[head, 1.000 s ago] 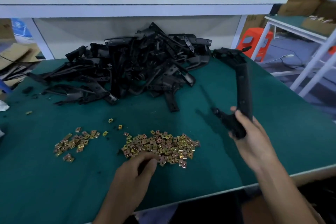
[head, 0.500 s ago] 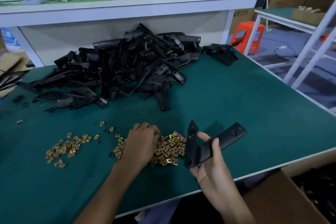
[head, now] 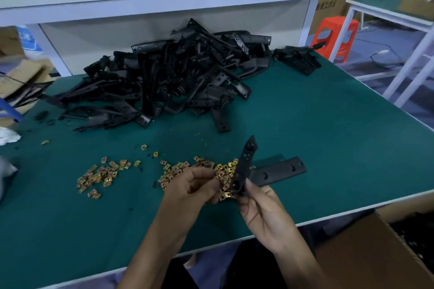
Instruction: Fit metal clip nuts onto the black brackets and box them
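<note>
My right hand [head: 260, 209] grips a black angled bracket [head: 277, 171] at its bend, one arm pointing up, the other lying out to the right over the green table [head: 328, 148]. My left hand [head: 192, 190] is curled just left of the bracket, fingertips pinched together over the main heap of brass clip nuts [head: 199, 171]; whether a nut sits between the fingers I cannot tell. A smaller scatter of clip nuts [head: 101, 176] lies further left. A big pile of black brackets [head: 169, 77] fills the back of the table.
A cardboard box [head: 375, 253] stands below the table's front right edge. A few brackets [head: 297, 60] lie apart at the back right. A white shelf [head: 164, 2] with boxes and rags runs behind. An orange stool [head: 335, 35] stands on the floor to the right.
My right hand swung the bracket down from the table's right side to the clip nut heap. My left hand rose from the heap with pinched fingers and moved toward the bracket.
</note>
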